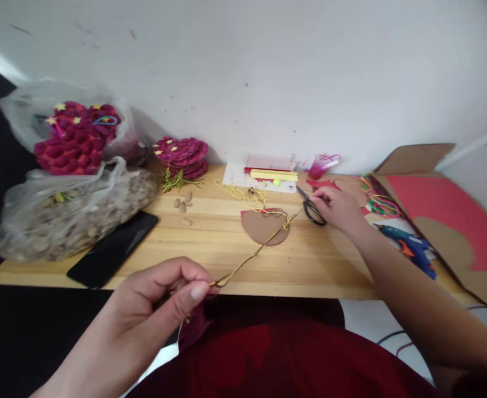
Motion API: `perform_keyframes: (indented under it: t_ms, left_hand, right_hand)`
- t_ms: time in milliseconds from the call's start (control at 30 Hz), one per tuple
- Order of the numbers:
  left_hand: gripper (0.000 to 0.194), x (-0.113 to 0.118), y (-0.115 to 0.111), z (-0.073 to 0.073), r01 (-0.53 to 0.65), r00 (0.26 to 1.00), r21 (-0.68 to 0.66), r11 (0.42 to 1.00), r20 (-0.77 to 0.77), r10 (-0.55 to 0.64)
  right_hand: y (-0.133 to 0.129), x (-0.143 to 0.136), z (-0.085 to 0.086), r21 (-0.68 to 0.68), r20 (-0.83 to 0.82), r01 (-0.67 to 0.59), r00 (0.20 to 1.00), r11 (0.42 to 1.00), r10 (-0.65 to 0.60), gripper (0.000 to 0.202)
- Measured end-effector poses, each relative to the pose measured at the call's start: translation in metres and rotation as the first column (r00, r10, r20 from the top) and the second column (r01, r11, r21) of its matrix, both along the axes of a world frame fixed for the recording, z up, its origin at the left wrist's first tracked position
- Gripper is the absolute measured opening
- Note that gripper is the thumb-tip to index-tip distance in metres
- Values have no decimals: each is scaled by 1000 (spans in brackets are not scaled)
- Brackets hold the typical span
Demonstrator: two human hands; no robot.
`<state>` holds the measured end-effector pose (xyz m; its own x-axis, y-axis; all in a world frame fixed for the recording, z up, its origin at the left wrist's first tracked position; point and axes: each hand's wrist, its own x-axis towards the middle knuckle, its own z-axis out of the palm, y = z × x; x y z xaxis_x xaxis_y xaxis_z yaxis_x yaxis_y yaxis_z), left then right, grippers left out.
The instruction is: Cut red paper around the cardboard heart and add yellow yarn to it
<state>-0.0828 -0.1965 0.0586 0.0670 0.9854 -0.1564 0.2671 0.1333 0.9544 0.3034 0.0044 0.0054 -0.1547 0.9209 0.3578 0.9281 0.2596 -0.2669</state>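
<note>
Yellow cord [243, 263] pinched btwn L hand [164, 309] fingertips; R hand [338, 209] at scissors [314, 214], grip unclear.

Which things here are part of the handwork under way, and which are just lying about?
In the work:
- yellow cord, pinched in the left hand
- scissors, at the right hand
- brown card piece, under the cord

Seemingly just lying about:
- black phone
- blue glue gun, perhaps a supply

Smooth pale wood table [226, 273], glossy black phone [113, 249], matt brown cardboard heart [260, 226], thin clear plastic bag [31, 215]
</note>
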Motion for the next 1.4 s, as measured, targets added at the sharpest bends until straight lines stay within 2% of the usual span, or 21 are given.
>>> perform_keyframes:
  t_ms: [67,133,167,233,267,333,400,467,600,700,767,867,1033,1100,1200,1333,1367,1400]
  left_hand:
    - [22,23,13,30,64,998,121,991,-10,-63]
    - [23,49,31,54,121,990,246,962,41,-135]
    - [24,62,43,60,158,982,298,941,52,-181]
    - [21,79,70,62,249,962,389,887,2,-271]
    - [20,83,84,59,264,962,431,863,-50,-269]
    - [28,83,111,48,196,980,519,832,-116,-159]
    - [31,76,131,41,101,992,544,833,-120,-42]
    - [28,68,143,39,36,997,522,852,-79,6]
    - [27,67,157,37,-2,975,369,929,207,-80]
    - [28,79,168,25,6,894,205,979,438,-98]
    - [30,89,177,13,-2,842,111,994,537,-59]
    - [30,104,191,-7,-27,769,-29,999,638,40]
    - [18,120,204,-38,-62,717,-162,985,680,157]
    - [29,120,204,-47,-28,709,-174,984,691,143]
    - [53,117,199,-54,62,689,-117,991,724,42]
    - [62,114,196,-56,121,674,-10,993,735,-75]
    - [62,114,197,-57,123,679,7,992,729,-90]
    - [63,114,197,-57,123,690,26,992,716,-104]
  right_hand:
    - [6,-4,-3,-43,23,-10,1000,999,11,20]
    - [10,-9,-5,-45,73,-26,997,999,30,19]
    - [11,-11,-5,-29,108,-34,993,999,36,19]
    - [13,-17,-3,35,171,-14,985,999,8,20]
    - [14,-20,-1,72,183,2,983,997,-15,22]
    - [18,-30,3,91,167,17,985,996,-32,24]
    - [26,-42,6,17,122,17,992,1000,-19,25]
    - [40,-57,6,-80,79,40,996,996,-34,28]
    - [69,-82,-7,-171,-22,110,993,979,-116,49]
    - [79,-91,-15,-192,-136,44,988,980,-71,26]
    - [77,-92,-16,-194,-202,-3,979,981,-38,13]
    - [65,-88,-12,-188,-329,-63,944,980,-3,14]
    - [49,-80,-18,-147,-477,-132,877,980,47,6]
    - [48,-77,-23,-140,-535,-123,844,982,29,6]
    - [47,-75,-23,-120,-627,-134,778,984,30,13]
    - [36,-79,-9,-102,-852,-318,517,942,82,20]
    - [33,-81,-5,-103,-878,-362,471,927,86,21]
    - [30,-84,-1,-105,-882,-387,461,916,94,21]
